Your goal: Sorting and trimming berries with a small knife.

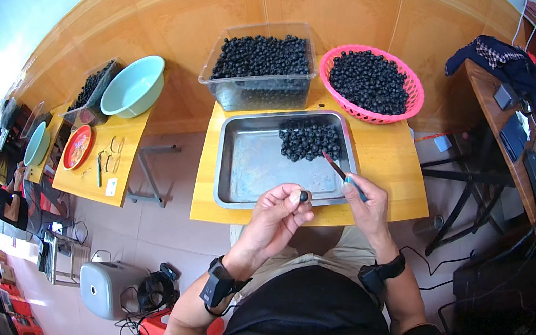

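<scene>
Between the thumb and fingers of my left hand (277, 220) is a small, dark, round berry-like piece (303, 196), held over the near edge of a metal tray (250, 160). My right hand (369, 206) grips a slim knife (334, 166) by its teal handle, its narrow dark blade pointing up and away from me. The blade's reddish tip is close to a pile of dark round pieces (309, 141) in the tray's far right part. Blade and held piece are apart.
Behind the tray stands a clear plastic bin (257, 93) full of dark round pieces, beside a pink basket (414, 88) of more. On a left table are a mint basin (134, 90) and a red plate (68, 158). A wooden desk (499, 128) is at right; people (1, 195) sit far left.
</scene>
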Demonstrator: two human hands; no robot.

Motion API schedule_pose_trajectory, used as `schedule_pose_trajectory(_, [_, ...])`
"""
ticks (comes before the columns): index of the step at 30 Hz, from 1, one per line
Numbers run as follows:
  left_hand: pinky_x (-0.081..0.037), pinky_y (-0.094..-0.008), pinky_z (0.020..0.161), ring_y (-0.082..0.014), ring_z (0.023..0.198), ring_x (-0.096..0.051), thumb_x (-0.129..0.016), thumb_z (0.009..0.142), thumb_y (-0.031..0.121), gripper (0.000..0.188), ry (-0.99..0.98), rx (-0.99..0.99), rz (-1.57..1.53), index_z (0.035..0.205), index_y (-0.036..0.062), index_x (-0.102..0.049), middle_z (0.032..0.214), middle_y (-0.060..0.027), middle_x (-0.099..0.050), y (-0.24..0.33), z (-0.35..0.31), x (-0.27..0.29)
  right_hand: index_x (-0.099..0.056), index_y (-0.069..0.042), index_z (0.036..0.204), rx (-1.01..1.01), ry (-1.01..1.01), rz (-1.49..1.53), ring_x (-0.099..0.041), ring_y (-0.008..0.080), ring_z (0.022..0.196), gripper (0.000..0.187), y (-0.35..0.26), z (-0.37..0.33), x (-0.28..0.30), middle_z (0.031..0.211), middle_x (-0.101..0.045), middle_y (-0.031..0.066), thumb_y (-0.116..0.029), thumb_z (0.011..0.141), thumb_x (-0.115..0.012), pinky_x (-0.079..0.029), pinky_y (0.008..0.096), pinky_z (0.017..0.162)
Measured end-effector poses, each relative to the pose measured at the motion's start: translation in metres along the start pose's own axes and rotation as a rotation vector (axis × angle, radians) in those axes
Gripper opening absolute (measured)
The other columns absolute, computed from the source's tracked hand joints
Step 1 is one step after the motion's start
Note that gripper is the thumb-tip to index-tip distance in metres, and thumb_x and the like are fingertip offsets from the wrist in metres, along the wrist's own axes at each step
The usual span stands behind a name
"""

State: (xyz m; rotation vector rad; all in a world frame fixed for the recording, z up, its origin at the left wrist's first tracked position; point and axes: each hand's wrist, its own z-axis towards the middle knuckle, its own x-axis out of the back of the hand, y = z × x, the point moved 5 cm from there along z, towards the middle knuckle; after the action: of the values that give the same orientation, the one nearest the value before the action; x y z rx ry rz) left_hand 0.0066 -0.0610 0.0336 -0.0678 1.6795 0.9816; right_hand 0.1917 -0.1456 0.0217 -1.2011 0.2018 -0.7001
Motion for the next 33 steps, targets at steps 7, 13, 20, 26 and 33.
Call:
schedule_pose_trajectory(7, [-0.059, -0.0303, 0.085, -0.0122, 0.086, -0.062, -0.065, 0.098, 0.014, 0.016, 0.02, 0.022, -0.007, 0.109, 0.003, -0.065, 0.099, -0.0057, -0.065, -0.005, 0.003, 0.011, -0.069, 0.005, 0.116, 0.096, -0.189, 0.045, -0.061, 0.0136, 0.072, 0.042, -0.036, -0.001, -0.027, 0.087, -0.069, 0.0128, -0.032, 0.096, -0.07, -0.049, 0.0271, 0.065])
schedule_pose_trajectory(13, [-0.06, -0.0324, 0.087, -0.0147, 0.094, -0.068, -0.062, 0.1, 0.012, 0.016, -0.001, 0.059, 0.038, 0.112, 0.0026, -0.064, 0.104, -0.0055, -0.068, -0.012, 0.003, 0.018, -0.069, 0.004, 0.116, 0.169, -0.217, 0.075, -0.069, 0.017, 0.076, 0.04, -0.05, -0.001, -0.038, 0.088, -0.072, 0.0139, -0.025, 0.09, -0.077, -0.053, 0.0293, 0.067])
schedule_pose_trajectory(20, [-0.06, -0.0322, 0.086, -0.0162, 0.095, -0.069, -0.06, 0.1, 0.011, 0.016, -0.002, 0.099, 0.073, 0.114, 0.002, -0.064, 0.103, -0.0065, -0.069, -0.019, 0.0, 0.028, -0.071, -0.001, 0.115, 0.149, -0.288, 0.082, -0.069, 0.016, 0.072, 0.03, -0.057, -0.003, -0.044, 0.083, -0.071, 0.0107, -0.018, 0.091, -0.075, -0.054, 0.0288, 0.064])
schedule_pose_trajectory(26, [-0.061, -0.0295, 0.079, -0.0137, 0.087, -0.068, -0.064, 0.099, 0.012, 0.013, 0.119, 0.076, 0.108, 0.108, 0.0028, -0.064, 0.1, -0.007, -0.07, -0.014, 0.001, 0.023, -0.07, 0.002, 0.115, 0.215, -0.249, -0.097, -0.066, 0.0164, 0.072, 0.03, -0.049, 0.019, -0.031, 0.082, -0.068, 0.0103, -0.018, 0.092, -0.073, -0.052, 0.0291, 0.067])
schedule_pose_trajectory(33, [-0.058, -0.0244, 0.073, -0.008, 0.078, -0.064, -0.072, 0.094, 0.009, 0.011, 0.214, -0.075, 0.621, 0.101, 0.0028, -0.065, 0.09, -0.0028, -0.068, 0.002, 0.013, 0.04, -0.064, 0.004, 0.124, 0.269, 0.269, -0.447, -0.07, 0.0395, 0.1, 0.045, -0.036, 0.146, 0.033, 0.109, -0.069, 0.0269, -0.029, 0.094, -0.068, -0.053, 0.0435, 0.086])
